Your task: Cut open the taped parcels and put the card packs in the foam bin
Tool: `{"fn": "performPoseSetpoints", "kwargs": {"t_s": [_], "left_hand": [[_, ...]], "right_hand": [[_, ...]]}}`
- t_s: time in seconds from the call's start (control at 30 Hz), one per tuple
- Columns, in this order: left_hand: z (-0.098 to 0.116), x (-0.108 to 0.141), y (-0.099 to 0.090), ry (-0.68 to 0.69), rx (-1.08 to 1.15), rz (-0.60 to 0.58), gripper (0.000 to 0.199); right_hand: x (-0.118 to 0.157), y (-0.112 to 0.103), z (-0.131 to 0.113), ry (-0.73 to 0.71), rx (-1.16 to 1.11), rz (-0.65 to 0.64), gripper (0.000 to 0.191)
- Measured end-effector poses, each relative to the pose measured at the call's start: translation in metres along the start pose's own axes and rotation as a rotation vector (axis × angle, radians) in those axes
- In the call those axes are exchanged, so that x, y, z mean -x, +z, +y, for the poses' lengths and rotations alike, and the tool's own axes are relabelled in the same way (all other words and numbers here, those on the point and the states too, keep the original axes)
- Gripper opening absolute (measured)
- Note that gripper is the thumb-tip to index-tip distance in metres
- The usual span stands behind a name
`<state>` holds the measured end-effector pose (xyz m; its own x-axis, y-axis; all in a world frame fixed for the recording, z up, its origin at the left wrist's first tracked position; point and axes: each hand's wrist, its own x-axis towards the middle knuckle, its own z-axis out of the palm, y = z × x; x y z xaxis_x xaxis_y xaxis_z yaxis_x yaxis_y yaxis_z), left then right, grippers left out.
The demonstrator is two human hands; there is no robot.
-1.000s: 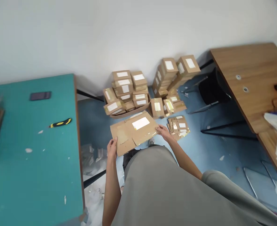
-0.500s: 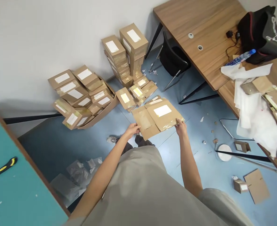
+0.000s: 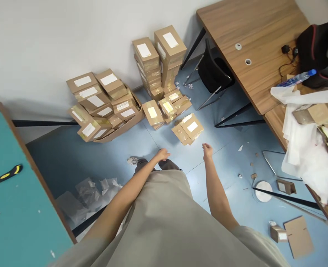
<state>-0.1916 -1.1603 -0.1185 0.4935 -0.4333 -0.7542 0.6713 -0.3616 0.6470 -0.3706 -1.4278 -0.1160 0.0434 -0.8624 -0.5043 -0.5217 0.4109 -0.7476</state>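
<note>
A flattened cardboard box (image 3: 192, 127) with a white label and shiny tape lies beyond my hands, apart from both; I cannot tell whether it is on the floor or still falling. My left hand (image 3: 163, 154) hangs empty in front of my legs, its fingers loosely extended. On the other side my right hand (image 3: 207, 150) is just short of the flattened box, also empty, with fingers loosely bent. Behind the box sit several labelled small cartons (image 3: 168, 107).
Stacked cartons (image 3: 146, 52) stand by the wall, left of a black chair (image 3: 215, 68). A large open carton (image 3: 119, 132) holds many boxes. A utility knife (image 3: 6, 175) lies on the teal table (image 3: 16, 218). The wooden desk (image 3: 253, 33) bears packing material. Scraps litter the floor.
Both hands have let go of the flattened box, which has dropped away from me to beside the small cartons. My right hand has moved slightly left. The view has shifted a little.
</note>
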Motion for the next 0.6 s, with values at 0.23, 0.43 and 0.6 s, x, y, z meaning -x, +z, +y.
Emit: {"fn": "performPoseSetpoints", "kwargs": {"t_s": [0.23,0.43,0.6], "left_hand": [[-0.025,0.059,-0.161,-0.271,0.079,0.283,0.027],[-0.036,0.104,-0.253,-0.178,0.386,0.461,0.035],[-0.025,0.127,-0.317,0.027,0.643,0.555,0.036]], "right_hand": [[0.103,0.121,0.017,-0.054,0.282,-0.523,0.031],[0.190,0.235,-0.007,-0.208,0.504,-0.936,0.009],[0.266,0.335,-0.043,-0.356,0.591,-1.154,0.009]]}}
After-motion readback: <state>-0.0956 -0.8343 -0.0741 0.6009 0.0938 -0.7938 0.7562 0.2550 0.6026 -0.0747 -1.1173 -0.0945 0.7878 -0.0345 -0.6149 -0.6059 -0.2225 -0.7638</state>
